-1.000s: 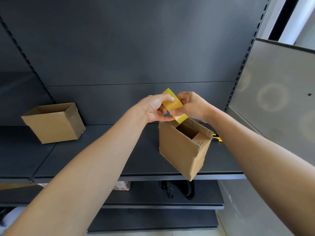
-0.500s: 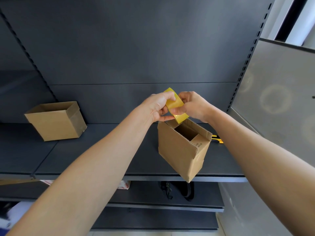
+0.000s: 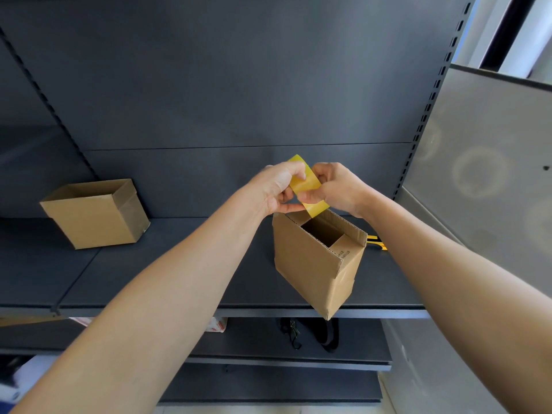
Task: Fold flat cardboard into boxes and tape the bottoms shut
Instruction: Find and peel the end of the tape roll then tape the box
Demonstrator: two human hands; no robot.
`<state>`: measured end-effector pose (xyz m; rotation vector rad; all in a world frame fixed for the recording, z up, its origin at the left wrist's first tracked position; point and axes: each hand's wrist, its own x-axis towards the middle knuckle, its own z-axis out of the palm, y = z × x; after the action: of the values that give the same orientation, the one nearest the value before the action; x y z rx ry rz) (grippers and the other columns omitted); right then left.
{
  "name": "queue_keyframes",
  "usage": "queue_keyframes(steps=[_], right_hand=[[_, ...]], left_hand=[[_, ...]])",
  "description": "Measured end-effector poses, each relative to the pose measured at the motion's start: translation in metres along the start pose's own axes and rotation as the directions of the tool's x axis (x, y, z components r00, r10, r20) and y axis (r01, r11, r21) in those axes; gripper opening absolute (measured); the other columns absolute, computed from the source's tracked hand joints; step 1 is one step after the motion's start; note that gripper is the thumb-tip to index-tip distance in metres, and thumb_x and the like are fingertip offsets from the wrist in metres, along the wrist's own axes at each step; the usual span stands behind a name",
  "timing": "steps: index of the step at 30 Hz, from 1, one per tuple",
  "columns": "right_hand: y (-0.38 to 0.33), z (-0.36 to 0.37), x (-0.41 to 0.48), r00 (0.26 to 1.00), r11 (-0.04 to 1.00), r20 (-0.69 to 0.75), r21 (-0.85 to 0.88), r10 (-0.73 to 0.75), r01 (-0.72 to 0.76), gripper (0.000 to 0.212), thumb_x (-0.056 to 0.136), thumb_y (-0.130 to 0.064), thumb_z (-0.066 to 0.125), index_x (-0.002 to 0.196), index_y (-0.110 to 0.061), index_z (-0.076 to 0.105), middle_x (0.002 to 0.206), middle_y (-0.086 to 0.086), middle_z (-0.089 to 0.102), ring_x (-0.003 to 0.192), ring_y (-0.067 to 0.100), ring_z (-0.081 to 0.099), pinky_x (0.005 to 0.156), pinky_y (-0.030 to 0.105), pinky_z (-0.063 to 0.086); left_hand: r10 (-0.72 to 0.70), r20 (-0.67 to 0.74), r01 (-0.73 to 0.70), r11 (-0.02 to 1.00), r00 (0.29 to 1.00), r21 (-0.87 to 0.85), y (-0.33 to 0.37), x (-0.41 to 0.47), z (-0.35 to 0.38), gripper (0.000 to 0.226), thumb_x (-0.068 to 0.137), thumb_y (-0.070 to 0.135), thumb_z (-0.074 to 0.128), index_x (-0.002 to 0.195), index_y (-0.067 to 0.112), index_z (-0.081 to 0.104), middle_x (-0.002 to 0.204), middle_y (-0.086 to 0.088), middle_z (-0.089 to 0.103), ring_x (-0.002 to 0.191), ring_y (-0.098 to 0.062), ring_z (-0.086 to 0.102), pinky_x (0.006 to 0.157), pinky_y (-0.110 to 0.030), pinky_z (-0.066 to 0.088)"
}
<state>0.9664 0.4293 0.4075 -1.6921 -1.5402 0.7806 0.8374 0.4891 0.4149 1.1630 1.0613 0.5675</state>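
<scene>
Small shifts only. Tape strip (image 3: 307, 186): top end was flat 1 s ago, now curls over w/ a rounded tip. L hand (image 3: 276, 186) has edged in toward R hand (image 3: 339, 186), its fingertips farther across the strip's upper part, covering more yellow. Box (image 3: 310, 261) under the hands has drifted slightly left & lower in view.

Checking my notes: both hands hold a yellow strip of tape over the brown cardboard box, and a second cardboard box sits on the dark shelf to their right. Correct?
No: the head view shows the second cardboard box on the dark shelf to their left. Left hand and right hand do hold the yellow strip of tape.
</scene>
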Motion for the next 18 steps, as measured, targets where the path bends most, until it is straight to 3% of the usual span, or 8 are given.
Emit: queue_keyframes(steps=[3,7,12,18], right_hand=[[-0.0005,-0.003,-0.0006,1.0,1.0,-0.011,0.0,0.0,0.0,0.028,0.08,-0.017,0.074,0.1,-0.004,0.062,0.092,0.009,0.061,0.081,0.017,0.054,0.073,0.032,0.044],[-0.0019,-0.005,-0.0012,1.0,1.0,-0.021,0.001,-0.012,0.012,0.016,0.081,-0.017,0.073,0.09,-0.015,0.061,0.084,0.0,0.06,0.077,0.011,0.055,0.065,0.024,0.043],[-0.0031,-0.0022,-0.0021,1.0,1.0,-0.022,0.006,-0.015,0.015,0.016,0.08,-0.017,0.074,0.083,-0.022,0.059,0.08,-0.005,0.059,0.075,0.01,0.054,0.063,0.023,0.041],[-0.004,0.0002,-0.002,1.0,1.0,-0.027,-0.024,0.002,-0.002,0.017,0.08,-0.018,0.074,0.09,-0.015,0.06,0.082,-0.001,0.058,0.077,0.013,0.053,0.065,0.025,0.043]], left_hand=[[0.0,0.043,0.001,1.0,0.999,-0.024,-0.0003,0.0001,-0.0035,0.02,0.076,0.008,0.055,0.094,0.015,0.052,0.08,-0.006,0.042,0.064,-0.013,0.044,0.074,-0.048,0.058],[0.01,0.082,-0.01,1.0,0.997,-0.002,0.0012,-0.001,-0.0066,0.022,0.082,0.019,0.067,0.101,0.014,0.057,0.089,-0.007,0.05,0.075,-0.016,0.048,0.072,-0.047,0.059],[-0.003,0.076,0.003,1.0,0.997,0.002,0.0056,-0.0033,-0.0061,0.015,0.083,0.013,0.068,0.094,0.015,0.057,0.087,-0.007,0.054,0.08,-0.017,0.052,0.069,-0.045,0.059],[-0.002,0.047,0.002,1.0,0.999,-0.004,0.0031,-0.0022,-0.0029,0.013,0.083,0.01,0.062,0.09,0.017,0.053,0.086,-0.007,0.049,0.07,-0.014,0.049,0.073,-0.047,0.058]])
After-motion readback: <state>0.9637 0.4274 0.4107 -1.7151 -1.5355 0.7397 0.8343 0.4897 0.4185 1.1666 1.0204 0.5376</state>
